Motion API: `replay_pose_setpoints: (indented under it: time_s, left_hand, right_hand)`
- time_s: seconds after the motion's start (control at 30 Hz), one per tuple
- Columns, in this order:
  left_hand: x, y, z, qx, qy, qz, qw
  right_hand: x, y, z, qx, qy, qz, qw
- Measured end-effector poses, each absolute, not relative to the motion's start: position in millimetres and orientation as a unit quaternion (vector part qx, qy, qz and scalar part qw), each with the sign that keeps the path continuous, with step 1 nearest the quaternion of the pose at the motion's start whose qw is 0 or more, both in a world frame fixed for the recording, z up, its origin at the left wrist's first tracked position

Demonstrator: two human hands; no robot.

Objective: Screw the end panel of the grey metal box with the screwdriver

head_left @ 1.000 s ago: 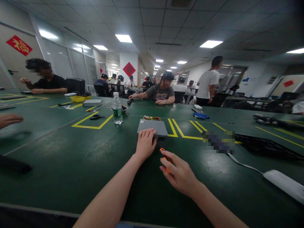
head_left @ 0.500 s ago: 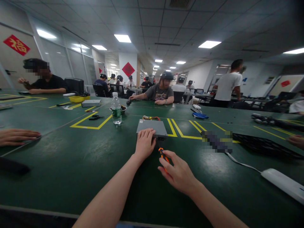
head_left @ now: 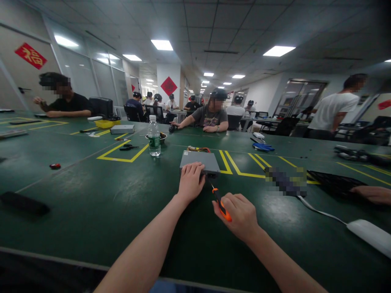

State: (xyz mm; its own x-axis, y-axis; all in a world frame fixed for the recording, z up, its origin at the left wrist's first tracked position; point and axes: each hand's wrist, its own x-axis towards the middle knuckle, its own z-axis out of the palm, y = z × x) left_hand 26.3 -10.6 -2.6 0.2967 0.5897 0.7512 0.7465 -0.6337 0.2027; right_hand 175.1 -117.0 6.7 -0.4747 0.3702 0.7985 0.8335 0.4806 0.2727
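Observation:
A flat grey metal box (head_left: 203,160) lies on the green table (head_left: 100,199) ahead of me, with coloured wires at its far edge. My left hand (head_left: 191,182) rests on the box's near left corner, fingers curled over it. My right hand (head_left: 240,215) is closed round an orange-and-black screwdriver (head_left: 220,203). The screwdriver's thin tip points at the box's near edge, close to it; contact cannot be made out.
A water bottle (head_left: 154,136) stands left of the box beside a small bowl (head_left: 161,138). A white power strip (head_left: 368,236) with its cable lies at the right, beyond it a black mesh panel (head_left: 332,181) and another person's hand (head_left: 371,194). Several seated people and tools line the far side.
My right hand has turned and lifted the screwdriver so its tip now points at the box. The hand at the far left has withdrawn; another hand has come in at the right.

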Motion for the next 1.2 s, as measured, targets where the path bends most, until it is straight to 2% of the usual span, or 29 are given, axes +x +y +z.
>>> replay_pose_setpoints:
  time_s: [0.23, 0.57, 1.2]
  left_hand:
    - [27, -11, -2, -0.794, -0.424, -0.426, 0.090]
    - [27, -11, -2, -0.796, -0.430, -0.416, 0.093]
    - [27, -11, -1, -0.797, -0.425, -0.419, 0.092]
  right_hand:
    - [166, -116, 5, -0.385, -0.784, -0.358, 0.329]
    - [196, -125, 14, -0.367, -0.780, -0.341, 0.375]
    - [199, -123, 14, -0.387, -0.772, -0.351, 0.361]
